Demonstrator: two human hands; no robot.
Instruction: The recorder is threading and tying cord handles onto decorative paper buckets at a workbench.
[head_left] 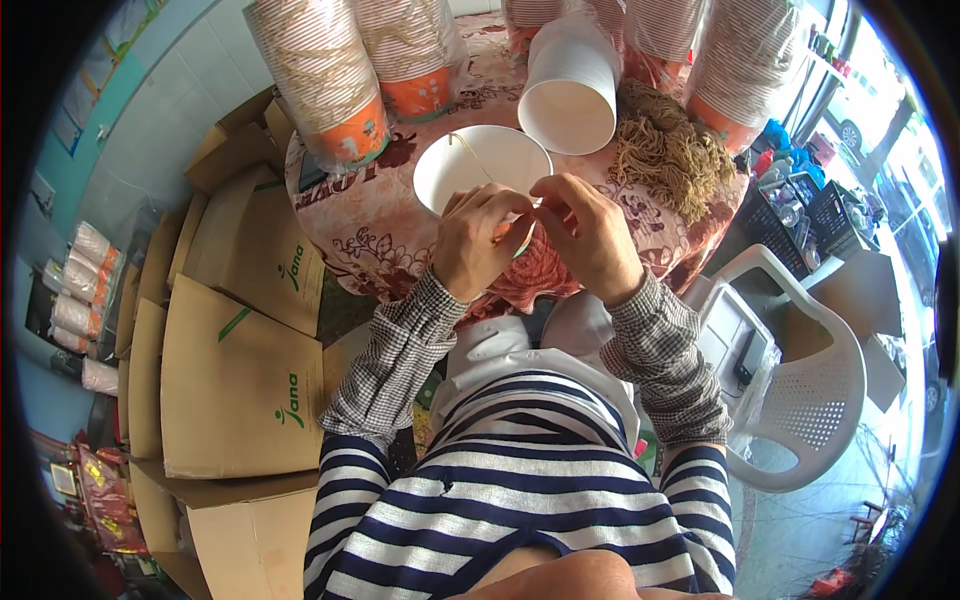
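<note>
A white-lined paper bucket (440,168) stands tilted at the table's near edge, its open mouth facing up. A thin beige cord (466,148) loops from its far rim across the opening toward my fingers. My left hand (482,240) is closed at the near rim, with a bit of the orange outer wall showing between its fingers. Close against it, my right hand (592,238) pinches with thumb and forefinger at what looks like the cord's end; the fingers mostly hide it. Beyond my right hand, a bundle of beige cords (672,150) lies on the table.
White paper buckets (570,90) lie nested on their side behind. Tall wrapped bucket stacks (318,80) line the round table's back, on a red-patterned tablecloth (350,235). Large cardboard boxes (235,380) crowd the left; a white plastic chair (810,370) and black crates (800,225) are right.
</note>
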